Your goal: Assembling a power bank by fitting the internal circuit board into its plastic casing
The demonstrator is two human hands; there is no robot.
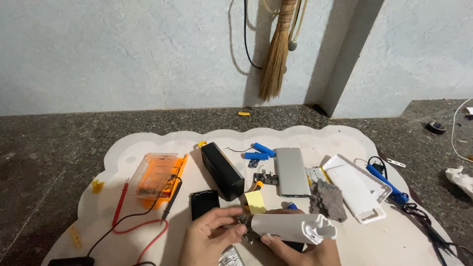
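Right hand (300, 246) clamps the white casing (295, 227) steady at six o'clock; left hand (209, 236) pinches the small metal part (242, 220) at its open end.

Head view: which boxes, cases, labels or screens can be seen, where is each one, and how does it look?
Orange tool case: left on the mat, flat, clear lid.
Black box: mat centre, long block.
Silver case: right of the black box, flat rectangle.
White shell: further right, open tray shape.
White casing: in the right hand; the left hand touches its end.
Yellow note: blank square.
No screens visible.
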